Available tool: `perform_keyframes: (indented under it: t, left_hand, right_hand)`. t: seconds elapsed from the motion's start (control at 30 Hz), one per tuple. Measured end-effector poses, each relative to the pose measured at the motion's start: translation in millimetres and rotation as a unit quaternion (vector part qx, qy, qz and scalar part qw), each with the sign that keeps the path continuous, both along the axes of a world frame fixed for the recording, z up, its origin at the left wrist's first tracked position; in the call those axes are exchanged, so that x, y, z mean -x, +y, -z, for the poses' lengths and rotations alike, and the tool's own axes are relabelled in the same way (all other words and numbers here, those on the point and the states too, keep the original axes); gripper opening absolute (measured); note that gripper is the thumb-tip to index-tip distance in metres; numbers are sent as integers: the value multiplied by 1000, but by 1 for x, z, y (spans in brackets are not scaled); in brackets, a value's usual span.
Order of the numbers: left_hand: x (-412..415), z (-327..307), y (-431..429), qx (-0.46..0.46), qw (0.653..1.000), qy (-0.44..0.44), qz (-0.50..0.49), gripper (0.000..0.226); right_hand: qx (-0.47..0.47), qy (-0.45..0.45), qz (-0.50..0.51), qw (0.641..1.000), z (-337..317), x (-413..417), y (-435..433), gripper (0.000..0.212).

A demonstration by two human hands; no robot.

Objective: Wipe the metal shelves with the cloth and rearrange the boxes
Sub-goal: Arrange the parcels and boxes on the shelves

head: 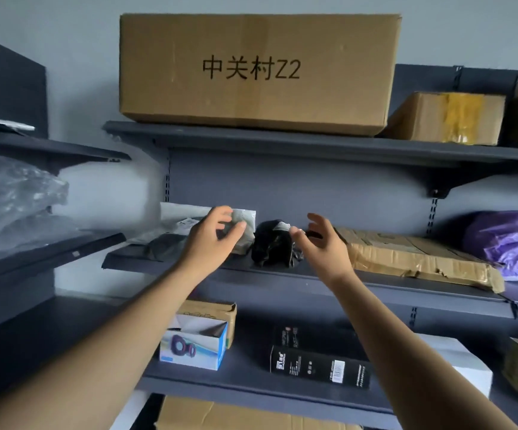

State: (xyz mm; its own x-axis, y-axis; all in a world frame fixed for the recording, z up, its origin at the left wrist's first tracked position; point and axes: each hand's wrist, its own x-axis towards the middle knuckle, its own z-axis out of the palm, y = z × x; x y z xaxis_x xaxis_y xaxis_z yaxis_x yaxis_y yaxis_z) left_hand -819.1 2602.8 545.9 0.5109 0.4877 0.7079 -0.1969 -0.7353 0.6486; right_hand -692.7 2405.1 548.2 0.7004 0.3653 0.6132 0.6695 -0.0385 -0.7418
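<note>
A crumpled black cloth [270, 246] lies on the middle metal shelf [282, 276], between my two hands. My left hand [217, 234] hovers just left of it, fingers loosely curved in front of a grey plastic packet [245, 217]; no grip on the packet shows. My right hand [319, 240] is spread just right of the cloth, thumb near its top and holding nothing. A flat battered carton [412, 259] lies right of that hand. A large brown box [257, 72] with printed characters stands on the top shelf [282, 141].
A taped box [450, 119] sits at the top right and a purple bag [512, 243] at the middle right. The lower shelf [245, 383] holds a blue-white box [194, 346], a black box [319, 363] and a white box [468, 364]. Plastic wrap [16, 203] fills the left rack.
</note>
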Motion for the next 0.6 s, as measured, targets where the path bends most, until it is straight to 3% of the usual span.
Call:
perform_keyframes:
  t: [0.23,0.37,0.6]
  left_hand:
    - [-79,5,25,-18,993,68,100,48]
    - [-114,18,32,-24,986,100,132,50]
    - [-147,28,44,-37,981,132,138,54]
  right_hand:
    - [74,43,106,991,20,-59,52,71]
    - [92,36,98,990,25,-75,63,84]
    - [135,-4,78,988,26,-94,81,77]
